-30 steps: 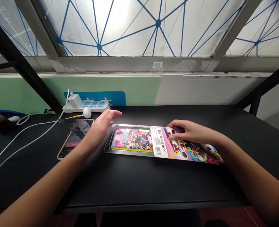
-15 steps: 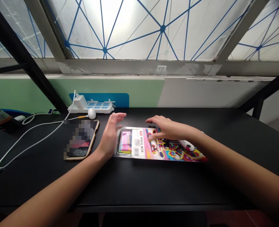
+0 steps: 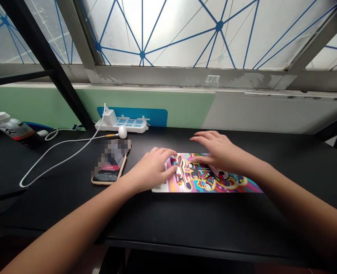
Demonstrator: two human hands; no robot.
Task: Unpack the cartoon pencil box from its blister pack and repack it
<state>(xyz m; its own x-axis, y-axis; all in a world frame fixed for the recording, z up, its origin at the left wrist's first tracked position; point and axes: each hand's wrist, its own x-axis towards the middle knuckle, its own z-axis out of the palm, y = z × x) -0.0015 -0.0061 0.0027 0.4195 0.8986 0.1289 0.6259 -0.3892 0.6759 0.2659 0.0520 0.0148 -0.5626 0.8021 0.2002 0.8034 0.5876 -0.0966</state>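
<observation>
A flat pencil box pack with a bright cartoon print lies lengthwise on the black desk. Over its left end rests my left hand, palm down, with thumb and fingers apart; it hides the white label there except for a strip. My right hand is at the pack's far edge near the middle, fingers stretched out and spread, the thumb over the print. Whether the right thumb touches the surface I cannot tell. Neither hand is closed around the pack.
Left of the pack lies a phone, its screen partly blurred. Behind it a white power strip holds a plugged-in charger, and a white cable loops across the desk. A bottle stands at the far left by a black frame post.
My left hand has moved from beside the pack's left end onto it, covering the label and clear window. The right hand stays over the print. The view has shifted left.
</observation>
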